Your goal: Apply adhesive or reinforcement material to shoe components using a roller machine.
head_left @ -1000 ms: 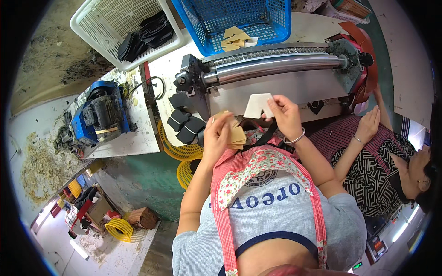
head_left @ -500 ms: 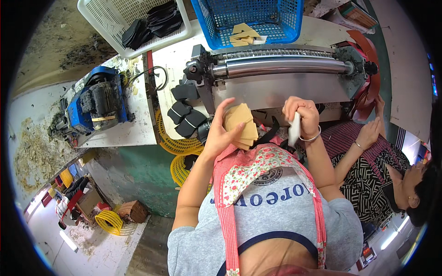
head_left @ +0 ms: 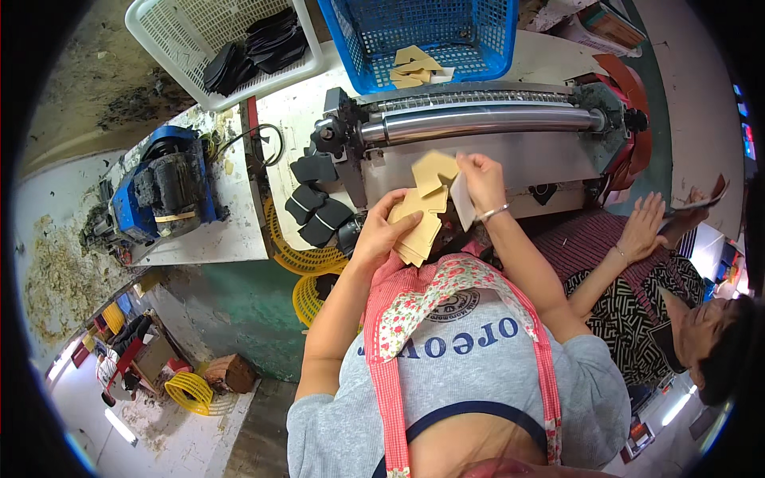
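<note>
Bench [head_left: 550, 60] carried one roller [head_left: 486, 121]; beyond it, two baskets [head_left: 498, 33]. Before it, left hand [head_left: 381, 231] gripped one tan stack [head_left: 420, 231]; right hand [head_left: 482, 180], one tan piece [head_left: 430, 169], one white piece [head_left: 461, 204].

Two hands at work: one left hand [head_left: 386, 233], one right hand [head_left: 483, 182].
They hold one white piece [head_left: 462, 202], plus tan pieces [head_left: 420, 233] that overlap too much to count. There is one white basket [head_left: 187, 48], one blue basket [head_left: 410, 28], one shiny roller [head_left: 482, 122], one blue machine [head_left: 169, 187] and, near the roller, three bundles of black pieces [head_left: 325, 222].
</note>
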### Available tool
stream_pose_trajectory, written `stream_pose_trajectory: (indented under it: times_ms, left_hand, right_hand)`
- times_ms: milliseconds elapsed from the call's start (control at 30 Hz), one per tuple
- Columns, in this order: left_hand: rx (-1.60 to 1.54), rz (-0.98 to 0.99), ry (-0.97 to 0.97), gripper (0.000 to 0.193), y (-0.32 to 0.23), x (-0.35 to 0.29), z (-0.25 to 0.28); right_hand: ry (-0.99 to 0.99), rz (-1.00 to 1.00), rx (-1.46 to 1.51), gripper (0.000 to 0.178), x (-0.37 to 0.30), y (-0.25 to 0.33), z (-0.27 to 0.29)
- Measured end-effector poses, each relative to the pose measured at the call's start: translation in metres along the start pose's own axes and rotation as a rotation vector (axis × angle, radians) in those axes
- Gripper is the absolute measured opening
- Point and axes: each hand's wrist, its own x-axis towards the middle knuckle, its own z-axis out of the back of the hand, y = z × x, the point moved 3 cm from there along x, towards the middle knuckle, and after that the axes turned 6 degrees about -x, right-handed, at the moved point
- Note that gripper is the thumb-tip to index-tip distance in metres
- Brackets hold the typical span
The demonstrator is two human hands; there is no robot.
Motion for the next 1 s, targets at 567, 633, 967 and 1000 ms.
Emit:
stream_pose_trajectory:
  times_ms: [567,633,967,1000]
  left_hand:
    - [0.122,0.037,-0.004,0.021,-0.013,0.026,-0.007]
    - [0.176,0.037,0.006,0.021,-0.016,0.026,-0.003]
    - [0.148,0.025,0.074,0.02,-0.023,0.025,-0.008]
    - [0.195,0.02,0.074,0.021,-0.023,0.025,-0.005]
  right_hand:
    - [-0.028,-0.127,0.478,0.022,0.009,0.022,-0.004]
    - [0.149,-0.044,0.204,0.021,-0.004,0.029,0.003]
    - [0.004,-0.147,0.521,0.02,0.022,0.008,-0.006]
    - [0.01,-0.148,0.519,0.02,0.018,0.008,-0.005]
